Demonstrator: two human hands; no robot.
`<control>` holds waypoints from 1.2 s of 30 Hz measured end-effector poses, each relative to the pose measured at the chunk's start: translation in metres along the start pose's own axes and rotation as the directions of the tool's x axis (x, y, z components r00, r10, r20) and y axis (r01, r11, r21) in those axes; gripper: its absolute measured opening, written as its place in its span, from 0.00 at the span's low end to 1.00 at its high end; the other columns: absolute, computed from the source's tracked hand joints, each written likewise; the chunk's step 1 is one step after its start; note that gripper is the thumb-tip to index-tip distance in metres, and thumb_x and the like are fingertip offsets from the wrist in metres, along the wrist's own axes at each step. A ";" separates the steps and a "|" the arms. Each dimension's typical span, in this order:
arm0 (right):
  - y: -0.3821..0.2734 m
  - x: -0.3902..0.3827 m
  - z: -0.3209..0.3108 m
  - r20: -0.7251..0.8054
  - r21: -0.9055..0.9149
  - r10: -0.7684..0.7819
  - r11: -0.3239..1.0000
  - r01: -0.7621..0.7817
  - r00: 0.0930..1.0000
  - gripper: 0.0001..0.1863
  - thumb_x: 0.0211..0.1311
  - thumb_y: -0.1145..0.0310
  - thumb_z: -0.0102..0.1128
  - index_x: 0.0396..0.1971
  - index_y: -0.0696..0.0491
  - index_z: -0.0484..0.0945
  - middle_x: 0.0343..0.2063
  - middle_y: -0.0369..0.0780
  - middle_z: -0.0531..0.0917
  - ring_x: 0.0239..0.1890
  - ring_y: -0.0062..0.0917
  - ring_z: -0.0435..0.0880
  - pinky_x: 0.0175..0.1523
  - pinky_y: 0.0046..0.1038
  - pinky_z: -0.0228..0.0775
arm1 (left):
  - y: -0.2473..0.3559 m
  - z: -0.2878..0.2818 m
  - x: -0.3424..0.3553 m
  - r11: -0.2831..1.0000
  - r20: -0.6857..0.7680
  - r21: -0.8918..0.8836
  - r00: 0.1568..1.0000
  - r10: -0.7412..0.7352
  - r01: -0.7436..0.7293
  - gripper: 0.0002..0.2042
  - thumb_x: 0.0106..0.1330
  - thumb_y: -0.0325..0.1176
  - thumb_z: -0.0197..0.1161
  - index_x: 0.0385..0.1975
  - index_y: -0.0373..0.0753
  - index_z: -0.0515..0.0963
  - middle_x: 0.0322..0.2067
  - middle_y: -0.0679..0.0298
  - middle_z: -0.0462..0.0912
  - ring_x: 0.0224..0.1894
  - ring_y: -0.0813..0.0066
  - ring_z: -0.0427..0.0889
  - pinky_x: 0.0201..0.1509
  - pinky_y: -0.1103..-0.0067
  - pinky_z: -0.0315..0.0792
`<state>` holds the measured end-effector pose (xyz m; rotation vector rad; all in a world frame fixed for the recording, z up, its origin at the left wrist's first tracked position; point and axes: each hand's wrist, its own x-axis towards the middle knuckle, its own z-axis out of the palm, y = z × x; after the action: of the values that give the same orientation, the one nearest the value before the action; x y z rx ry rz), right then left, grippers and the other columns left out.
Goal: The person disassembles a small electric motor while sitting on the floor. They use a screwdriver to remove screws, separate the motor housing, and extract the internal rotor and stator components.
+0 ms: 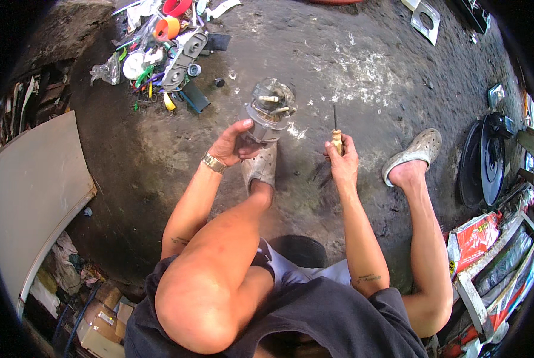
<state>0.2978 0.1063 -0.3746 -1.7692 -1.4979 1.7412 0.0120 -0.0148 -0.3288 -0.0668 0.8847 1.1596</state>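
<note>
My left hand [234, 143] is wrapped round the lower end of a greyish, partly see-through plastic housing [268, 123]. A few pale stick-like parts show inside its rounded far end. What the housing belongs to I cannot make out. To its right, apart from it, my right hand [343, 158] grips a screwdriver [337, 137] by its yellowish handle. The thin dark shaft points away from me and touches nothing that I can see. Both hands are above the dark floor, the left one over my left clog [261, 167].
A heap of plastic scraps [153, 65] lies at the far left, with a grey moulded part [184, 61] on it. A pale panel [40, 191] leans at the left. At the right are a black round fan-like part [488, 158], a filled rack [473, 301] and my right clog [419, 149].
</note>
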 end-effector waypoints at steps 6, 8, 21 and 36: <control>-0.029 -0.002 0.006 0.047 0.062 0.000 0.998 -0.003 0.999 0.17 0.69 0.68 0.66 0.53 0.57 0.75 0.34 0.33 0.81 0.33 0.15 0.81 0.39 0.21 0.75 | 0.003 -0.005 0.000 0.994 0.007 0.094 0.998 0.057 -0.058 0.22 0.63 0.45 0.70 0.49 0.36 0.77 0.30 0.67 0.81 0.16 0.86 0.64 0.18 0.85 0.58; -0.035 -0.003 0.009 0.082 0.081 -0.010 0.997 0.003 0.997 0.17 0.69 0.68 0.66 0.53 0.57 0.75 0.35 0.33 0.81 0.33 0.15 0.81 0.40 0.22 0.76 | 0.005 -0.002 0.000 0.989 -0.004 0.130 0.998 0.070 -0.069 0.25 0.62 0.43 0.71 0.55 0.36 0.74 0.31 0.67 0.80 0.17 0.87 0.65 0.18 0.86 0.58; -0.047 -0.034 0.029 0.206 -0.041 -0.056 0.997 0.066 0.977 0.17 0.68 0.63 0.68 0.48 0.58 0.77 0.35 0.35 0.84 0.36 0.17 0.79 0.45 0.23 0.73 | -0.009 0.024 0.003 0.928 -0.297 0.304 0.904 0.307 -0.215 0.45 0.53 0.36 0.79 0.71 0.38 0.60 0.44 0.66 0.81 0.28 0.85 0.75 0.26 0.84 0.69; -0.051 -0.023 0.019 0.194 0.056 0.076 0.995 -0.088 0.978 0.20 0.68 0.63 0.68 0.53 0.58 0.79 0.35 0.35 0.85 0.30 0.16 0.81 0.36 0.23 0.75 | -0.028 -0.001 0.017 0.526 -0.339 0.849 0.705 0.623 -0.056 0.48 0.48 0.46 0.83 0.68 0.36 0.63 0.58 0.52 0.79 0.59 0.62 0.79 0.61 0.68 0.75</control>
<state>0.2626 0.1031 -0.3271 -1.6953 -1.4397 2.0286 0.0363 -0.0150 -0.3508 0.5541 2.0640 1.0183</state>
